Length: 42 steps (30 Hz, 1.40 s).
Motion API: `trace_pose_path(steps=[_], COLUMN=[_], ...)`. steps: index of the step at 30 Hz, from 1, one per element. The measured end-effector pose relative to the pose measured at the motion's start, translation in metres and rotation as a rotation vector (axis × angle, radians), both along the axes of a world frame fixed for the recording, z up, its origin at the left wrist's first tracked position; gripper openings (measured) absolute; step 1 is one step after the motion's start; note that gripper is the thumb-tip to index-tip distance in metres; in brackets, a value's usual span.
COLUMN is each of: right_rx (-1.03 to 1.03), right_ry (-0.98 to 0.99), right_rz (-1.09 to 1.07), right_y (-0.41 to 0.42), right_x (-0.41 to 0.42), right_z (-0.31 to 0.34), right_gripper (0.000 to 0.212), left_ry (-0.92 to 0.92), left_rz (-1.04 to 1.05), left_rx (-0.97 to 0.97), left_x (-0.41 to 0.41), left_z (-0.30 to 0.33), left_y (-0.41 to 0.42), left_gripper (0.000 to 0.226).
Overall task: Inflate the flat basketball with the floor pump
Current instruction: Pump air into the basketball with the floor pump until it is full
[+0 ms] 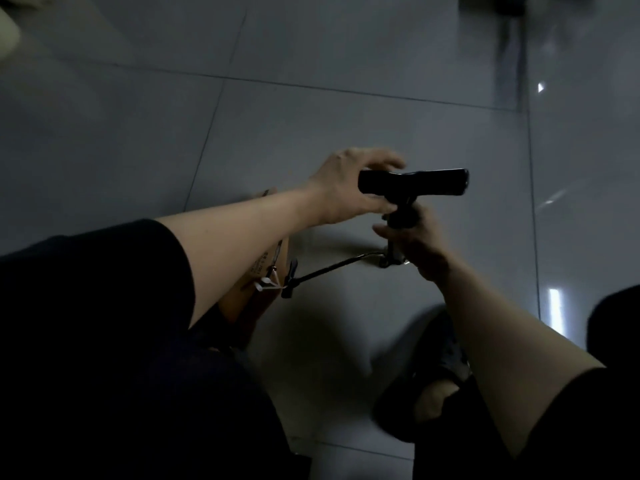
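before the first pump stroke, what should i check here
1. Left hand on the black T-shaped pump handle: not ok, its fingers only reach over one end.
2. Right hand holding the black pump shaft: ok.
3. Thin black hose running from the pump base: ok.
4. Hose tip seated in the ball: cannot tell, hidden behind the left arm.
5. Foot on the base: cannot tell.

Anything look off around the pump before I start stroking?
One thing: the hose runs from the pump to a cardboard box at left, and no basketball is visible. The left hand is only half on the T-handle; the right hand grips the shaft.
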State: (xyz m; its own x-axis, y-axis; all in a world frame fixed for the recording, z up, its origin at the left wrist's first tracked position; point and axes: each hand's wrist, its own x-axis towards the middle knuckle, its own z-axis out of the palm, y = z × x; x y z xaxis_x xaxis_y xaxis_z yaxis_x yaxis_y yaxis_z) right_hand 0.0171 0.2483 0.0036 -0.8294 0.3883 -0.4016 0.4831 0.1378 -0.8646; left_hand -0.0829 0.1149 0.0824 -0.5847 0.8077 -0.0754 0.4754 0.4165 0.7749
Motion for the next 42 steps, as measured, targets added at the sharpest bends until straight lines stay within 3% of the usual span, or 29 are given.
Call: trace_pose_path(steps=[3,5,7,9,11,13,16,18,20,24,28,33,39,42], right_rx=[-0.094,-0.227,-0.256,-0.223,-0.128,0.028,0.161,0.235,0.319,0.409,0.504,0.293,0.13,0.1], right_ry=[-0.076,-0.113,-0.132,-0.08,0.007,-0.015,-0.256,-0.446,-0.555,-0.599,-0.593,-0.642,-0.653,-0.713], right_rz=[0.048,0.044,-0.139,-0.418,-0.486,-0.218,0.293,0.513,0.628,0.743,0.804,0.801,0.653,0.716], right_y=[0.006,0.011,0.019,0.026,0.025,0.016,-0.014,-0.034,-0.043,-0.029,-0.003,0.009,0.001,-0.002], right_x=[0.015,0.027,0.03,0.031,0.025,0.02,0.014,0.011,0.009,0.01,0.011,0.02,0.022,0.027], right_z=[0.007,0.021,0.042,0.069,0.094,0.119,0.154,0.164,0.158,0.148,0.149,0.143,0.149,0.14], right_gripper=[0.043,0.037,0.025,0.027,0.022,0.022,0.026,0.019,0.019,0.003,0.043,0.012,0.051,0.05], left_ry=[-0.162,-0.205,-0.269,-0.375,-0.452,-0.454,-0.296,-0.171,-0.165,-0.053,0.056,0.038,-0.013,0.008], left_rz=[-0.009,-0.038,-0.033,0.011,0.046,0.034,-0.032,-0.014,0.062,0.019,0.058,0.002,-0.114,-0.179], left_rx=[-0.013,-0.072,-0.097,-0.085,-0.089,-0.136,-0.29,-0.318,-0.272,-0.33,-0.241,-0.235,-0.309,-0.367], left_x=[0.013,0.023,0.03,0.038,0.046,0.058,0.078,0.09,0.096,0.092,0.075,0.061,0.05,0.058], left_z=[0.008,0.014,0.019,0.025,0.027,0.027,0.021,0.012,0.005,0.012,0.022,0.029,0.039,0.037], left_y=[0.003,0.003,0.0,-0.007,-0.012,-0.017,-0.02,-0.019,-0.017,-0.017,-0.014,-0.001,-0.007,-0.005], left_gripper=[0.025,0.021,0.021,0.021,0.02,0.021,0.025,0.03,0.036,0.028,0.028,0.028,0.026,0.025])
